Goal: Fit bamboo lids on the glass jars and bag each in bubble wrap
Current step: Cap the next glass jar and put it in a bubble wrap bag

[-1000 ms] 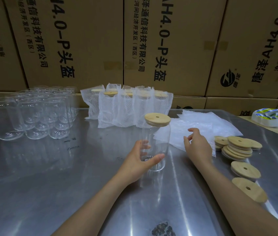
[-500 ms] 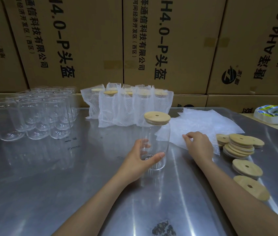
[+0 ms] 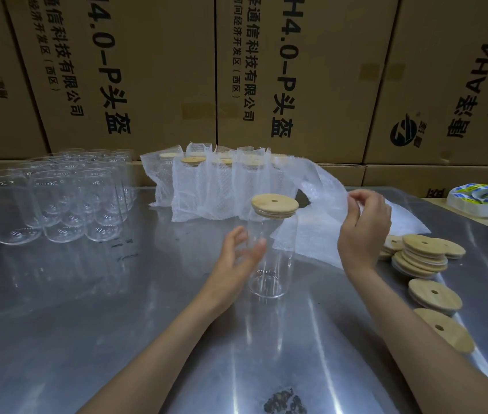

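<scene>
The lidded jar stands upright mid-bench; smooth glass, likely slippery and breakable, best held round its body, not by the lid; the bag is soft, light and floppy, best taken at its mouth; the left hand hovers released beside the jar, fingers straight; the right hand, raised, pinches the bag's edge.

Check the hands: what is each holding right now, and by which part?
Right hand pinches a bubble wrap bag by its upper edge, lifted off the pile. Left hand is open beside the lidded jar, not gripping it.
</scene>
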Demonstrator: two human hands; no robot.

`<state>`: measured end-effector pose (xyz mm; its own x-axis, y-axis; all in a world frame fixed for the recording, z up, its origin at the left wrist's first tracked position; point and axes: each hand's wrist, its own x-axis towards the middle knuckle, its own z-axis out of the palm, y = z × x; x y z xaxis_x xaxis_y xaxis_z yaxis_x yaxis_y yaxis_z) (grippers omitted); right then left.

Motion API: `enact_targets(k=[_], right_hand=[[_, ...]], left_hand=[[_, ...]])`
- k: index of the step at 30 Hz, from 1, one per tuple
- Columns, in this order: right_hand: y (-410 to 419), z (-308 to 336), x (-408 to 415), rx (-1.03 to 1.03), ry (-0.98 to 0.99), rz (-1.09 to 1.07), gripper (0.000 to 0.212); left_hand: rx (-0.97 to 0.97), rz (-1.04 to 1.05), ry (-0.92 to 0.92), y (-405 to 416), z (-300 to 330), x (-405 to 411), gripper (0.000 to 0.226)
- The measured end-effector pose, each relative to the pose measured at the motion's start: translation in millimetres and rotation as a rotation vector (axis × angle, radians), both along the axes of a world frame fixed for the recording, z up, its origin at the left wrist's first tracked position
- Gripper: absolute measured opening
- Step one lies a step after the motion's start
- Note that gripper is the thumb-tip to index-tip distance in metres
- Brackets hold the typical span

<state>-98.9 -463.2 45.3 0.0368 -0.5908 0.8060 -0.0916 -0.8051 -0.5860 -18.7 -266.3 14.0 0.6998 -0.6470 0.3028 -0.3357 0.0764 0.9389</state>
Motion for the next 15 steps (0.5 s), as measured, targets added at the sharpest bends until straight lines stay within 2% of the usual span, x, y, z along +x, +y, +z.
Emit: enact_targets(k=[3,7,10,12,15], right_hand=[[20,15,-1,-0.168,-0.060,0.017,0.013],[49,26,-1,-0.396,-0.137,0.075,0.010],[70,29,0,-0.534,-0.200,0.138,0.005],[80,27,2,-0.603,-0.206,0.189,0.007],[88,22,5,-0.659,-0.154,0.256,0.006]], left_hand=[[-0.149,0.208,-0.087,8,14,6,0.056],[-0.326,0.569,-0.471,23,29,17,0.049],[-0.447,0.692,-0.780,29,43,18,0.050],[-0.447,0.732,-0.959,33,48,19,0.050],[-0.308,0.766,-1.173,36,47,22,0.040]])
